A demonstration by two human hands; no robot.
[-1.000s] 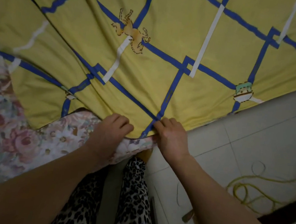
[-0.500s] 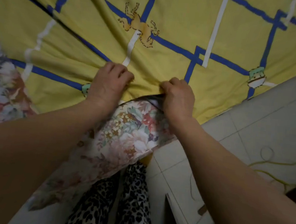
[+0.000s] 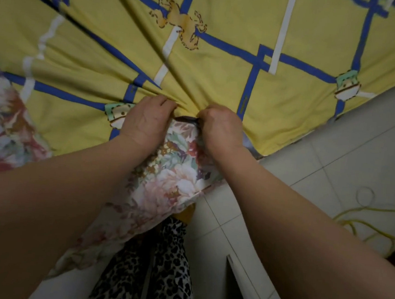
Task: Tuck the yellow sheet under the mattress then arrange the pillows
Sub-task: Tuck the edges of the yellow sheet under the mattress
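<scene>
Side by side, both hands [image 3: 184, 121] bunch yellow sheet [image 3: 228, 15].

Yellow cord [image 3: 363, 225] on tiled floor [image 3: 334, 167]

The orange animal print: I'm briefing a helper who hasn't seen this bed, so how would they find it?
Start at the yellow sheet spread over the bed. Beyond the hands, near the picture's top, the orange animal print straddles a crossing of blue lines. Its dashed outline and orange colour set it apart from the green-and-white motifs.
</scene>
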